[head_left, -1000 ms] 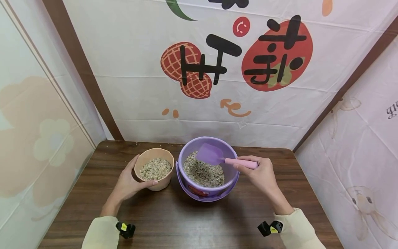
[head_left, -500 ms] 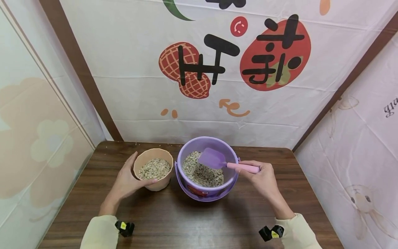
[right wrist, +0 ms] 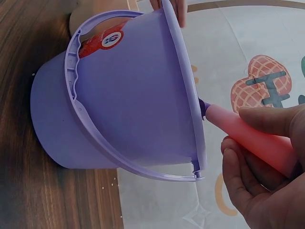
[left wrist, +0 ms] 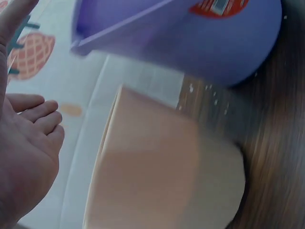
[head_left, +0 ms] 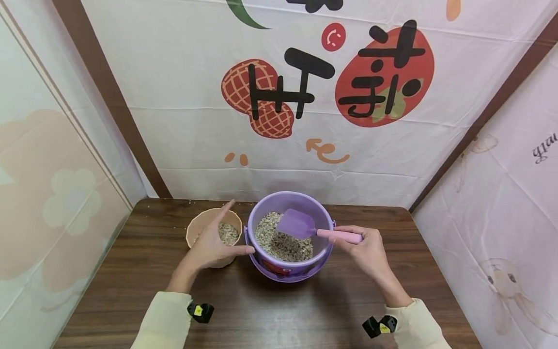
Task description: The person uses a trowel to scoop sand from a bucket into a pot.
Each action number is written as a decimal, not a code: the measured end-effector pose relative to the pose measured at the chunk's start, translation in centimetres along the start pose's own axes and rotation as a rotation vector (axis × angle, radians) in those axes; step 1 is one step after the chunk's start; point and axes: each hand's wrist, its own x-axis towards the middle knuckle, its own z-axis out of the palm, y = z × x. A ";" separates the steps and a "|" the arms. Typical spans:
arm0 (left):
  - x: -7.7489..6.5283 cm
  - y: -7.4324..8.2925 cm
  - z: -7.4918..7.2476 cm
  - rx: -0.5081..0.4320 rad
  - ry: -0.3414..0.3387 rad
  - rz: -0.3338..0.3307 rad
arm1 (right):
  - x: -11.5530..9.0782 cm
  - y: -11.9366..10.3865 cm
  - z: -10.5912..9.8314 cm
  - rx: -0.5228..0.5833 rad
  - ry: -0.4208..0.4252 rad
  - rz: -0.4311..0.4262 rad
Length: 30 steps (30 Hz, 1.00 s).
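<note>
A purple toy shovel [head_left: 296,224] with a pink handle [right wrist: 252,140] is pinched in my right hand [head_left: 366,246]. Its blade hangs over the purple bucket [head_left: 321,213], which holds pale grain-like granules [head_left: 283,245]. Left of the bucket stands a peach tub [head_left: 197,227], also partly filled with granules [head_left: 228,233]. My left hand [head_left: 211,247] is spread above the tub and covers part of it from the head view. Its thumb reaches close to the bucket's left rim; contact cannot be told. In the left wrist view the tub's side shows apart from the palm [left wrist: 26,157].
Both containers stand near the back edge of the brown wooden table [head_left: 270,310]. A few spilled granules [left wrist: 209,88] lie behind them. A printed cloth backdrop [head_left: 192,121] rises at the back, with cloth sides left and right.
My left hand has let go of the tub and moved right, over it toward the bucket. My right hand shifted the shovel slightly right and down, then stayed nearly still.
</note>
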 end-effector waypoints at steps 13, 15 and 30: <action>1.2 0.7 3.2 -0.104 -0.094 0.073 | 0.1 -0.4 -0.3 -0.028 -0.017 -0.009; 1.4 0.5 3.4 -0.110 -0.094 0.085 | 0.3 -0.6 -0.5 -0.078 -0.028 -0.041; 1.2 0.4 3.7 -0.085 -0.089 0.061 | 3.9 -3.8 1.2 -0.574 -0.243 -0.259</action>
